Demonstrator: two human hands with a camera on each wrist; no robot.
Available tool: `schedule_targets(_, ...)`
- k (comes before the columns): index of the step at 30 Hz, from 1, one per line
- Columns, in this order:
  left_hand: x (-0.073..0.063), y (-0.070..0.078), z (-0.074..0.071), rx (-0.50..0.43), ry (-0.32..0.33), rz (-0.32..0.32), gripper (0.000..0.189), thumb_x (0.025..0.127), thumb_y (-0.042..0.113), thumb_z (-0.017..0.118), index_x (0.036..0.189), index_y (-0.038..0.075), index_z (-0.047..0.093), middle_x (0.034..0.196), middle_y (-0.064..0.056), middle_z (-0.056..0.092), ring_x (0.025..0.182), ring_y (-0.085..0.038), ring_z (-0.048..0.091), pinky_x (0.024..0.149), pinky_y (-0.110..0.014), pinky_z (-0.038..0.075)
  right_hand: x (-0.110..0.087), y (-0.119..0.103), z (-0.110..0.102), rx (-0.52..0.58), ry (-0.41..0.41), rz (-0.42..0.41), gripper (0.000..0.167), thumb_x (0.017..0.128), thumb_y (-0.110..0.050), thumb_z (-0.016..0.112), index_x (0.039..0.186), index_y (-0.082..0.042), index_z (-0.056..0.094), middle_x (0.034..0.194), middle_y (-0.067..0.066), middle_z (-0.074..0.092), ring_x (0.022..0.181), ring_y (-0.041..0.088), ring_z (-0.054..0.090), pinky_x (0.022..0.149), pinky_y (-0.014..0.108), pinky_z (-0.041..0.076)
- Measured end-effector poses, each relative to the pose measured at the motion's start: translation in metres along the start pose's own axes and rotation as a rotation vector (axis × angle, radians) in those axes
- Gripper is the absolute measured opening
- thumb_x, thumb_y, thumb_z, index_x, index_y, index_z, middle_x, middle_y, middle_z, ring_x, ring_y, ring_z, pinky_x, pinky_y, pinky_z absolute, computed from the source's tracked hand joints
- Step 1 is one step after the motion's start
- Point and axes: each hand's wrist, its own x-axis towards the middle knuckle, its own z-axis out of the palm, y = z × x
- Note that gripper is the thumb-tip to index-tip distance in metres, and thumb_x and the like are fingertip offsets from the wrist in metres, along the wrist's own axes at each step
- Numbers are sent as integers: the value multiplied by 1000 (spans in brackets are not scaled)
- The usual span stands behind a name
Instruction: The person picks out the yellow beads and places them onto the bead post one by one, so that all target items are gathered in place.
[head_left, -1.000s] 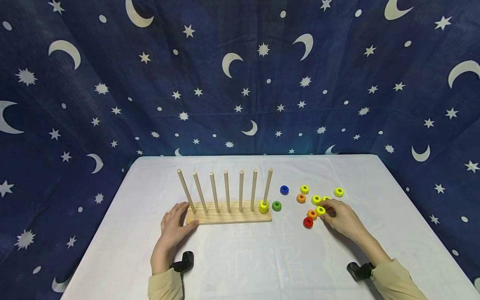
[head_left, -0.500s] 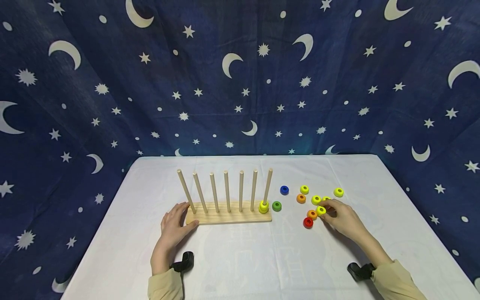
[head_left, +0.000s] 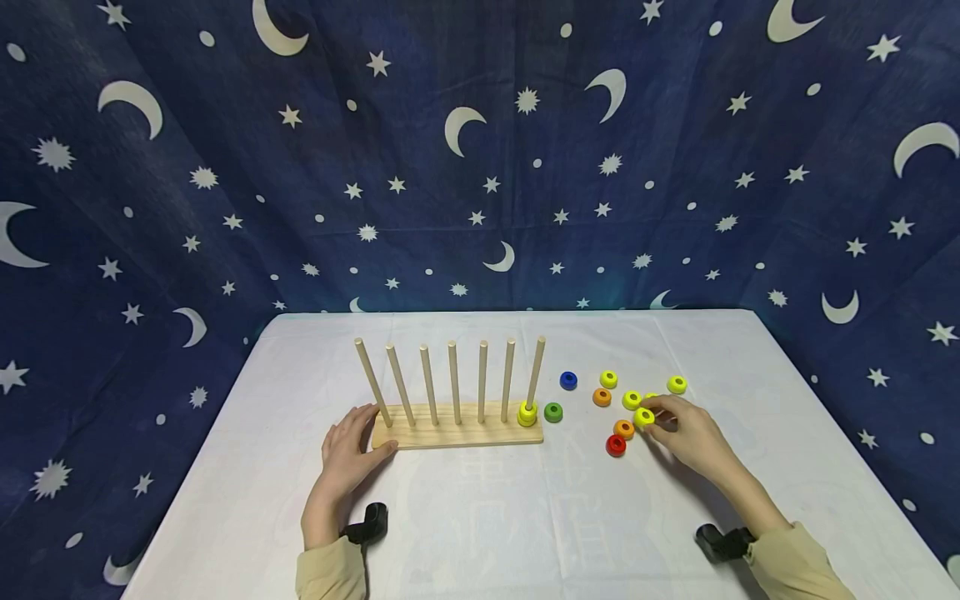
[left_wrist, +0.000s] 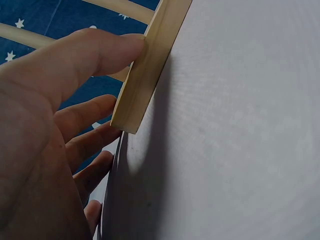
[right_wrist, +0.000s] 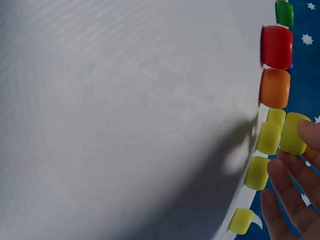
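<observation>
My left hand [head_left: 351, 448] grips the left end of a wooden peg rack [head_left: 457, 435], thumb at the front edge and fingers behind. In the left wrist view the thumb [left_wrist: 120, 50] lies against the base [left_wrist: 150, 70]. A row of several upright pegs stands on it; yellow rings [head_left: 527, 413] sit low on the rightmost peg. To the right, my right hand [head_left: 690, 433] pinches a yellow ring [head_left: 643, 418] between thumb and fingers. The right wrist view shows this ring [right_wrist: 294, 133] raised off the cloth, beside other yellow rings [right_wrist: 269, 137].
Loose rings lie right of the rack: blue [head_left: 568, 381], green [head_left: 553, 412], red [head_left: 616, 446], orange [head_left: 602, 397] and several yellow [head_left: 677, 384]. A white cloth [head_left: 480, 525] covers the table. Behind it hangs a dark blue curtain [head_left: 420, 150] with moons and stars.
The right hand has lifted the pinched yellow ring slightly, up and a little right, away from the orange ring. The left hand and rack have stayed put.
</observation>
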Motion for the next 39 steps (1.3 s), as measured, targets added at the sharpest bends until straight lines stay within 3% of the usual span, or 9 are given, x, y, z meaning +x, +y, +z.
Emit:
schedule_targets(12,0,1,1,3,-1,3,72,85,29,68,146,5,37,155,-18,29,148,-38,13,118,-58,-5,1,-10,-7,40,56,-84,36,81,-1,71,115,-3,65,101,12,69,88,25,64,82,49,56)
schedule_targets(34,-1,-1,-1,-7,-7,-10,74,85,33,68,147,7,36,156,-18,26,148,-38,12,118,-58,-6,5,-43,-16,55,144,-127,34,82,-5,72,115,-8,66,107,10,69,92,27,65,81,51,54)
schedule_targets(39,0,-1,0,-3,-2,-2,73,85,32,68,146,7,36,156,-18,27,148,-38,13,118,-58,-5,6,-52,-19,68,169,-149,34,80,-5,74,113,-10,67,104,8,70,91,25,65,78,46,54)
